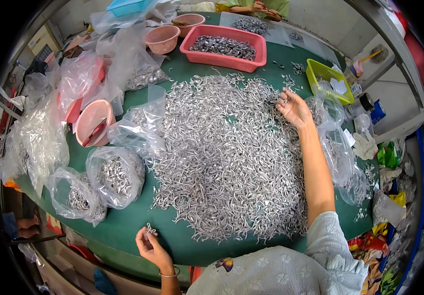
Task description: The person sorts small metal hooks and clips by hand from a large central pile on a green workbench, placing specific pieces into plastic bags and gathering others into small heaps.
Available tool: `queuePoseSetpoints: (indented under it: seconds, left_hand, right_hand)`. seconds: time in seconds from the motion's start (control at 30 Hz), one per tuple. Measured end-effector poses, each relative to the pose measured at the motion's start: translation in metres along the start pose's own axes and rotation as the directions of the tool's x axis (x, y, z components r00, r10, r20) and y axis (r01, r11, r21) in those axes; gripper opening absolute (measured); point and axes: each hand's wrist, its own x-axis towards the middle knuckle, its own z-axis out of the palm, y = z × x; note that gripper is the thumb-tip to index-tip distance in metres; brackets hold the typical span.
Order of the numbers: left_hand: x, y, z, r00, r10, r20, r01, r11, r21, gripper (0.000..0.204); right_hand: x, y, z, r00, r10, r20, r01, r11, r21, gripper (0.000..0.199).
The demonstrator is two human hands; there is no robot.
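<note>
A wide, flat pile of small curved silvery metal pieces spreads over the green table. At the near edge, left of the pile, my left hand is closed, with a few curved metal pieces pinched at its fingertips. My right arm reaches over the pile's right side. Above the pile's far right corner, my right hand is palm up with curled fingers. A small bit of grey metal shows between its fingertips; its exact shape is too small to tell.
Clear bags of metal pieces stand at left, near a pink basket holding a red-handled tool. A pink tray of metal parts lies at the back, a green basket at right. Across the table, another person's hands work.
</note>
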Motion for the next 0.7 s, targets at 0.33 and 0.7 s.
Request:
queuePoseSetpoints:
  seconds: [0.33, 0.7]
  left_hand:
    - [0.001, 0.002, 0.001, 1.0, 0.004, 0.01, -0.004, 1.0, -0.01, 0.017]
    - [0.001, -0.001, 0.001, 0.999, 0.028, 0.017, -0.028, 1.0, -0.003, 0.015]
  right_hand:
    - [0.07, 0.046, 0.039, 0.958, -0.285, 0.026, -0.041, -0.226, -0.973, 0.025]
    - [0.082, 0.058, 0.027, 0.99, -0.094, 0.109, 0.107, -0.025, -0.994, 0.022]
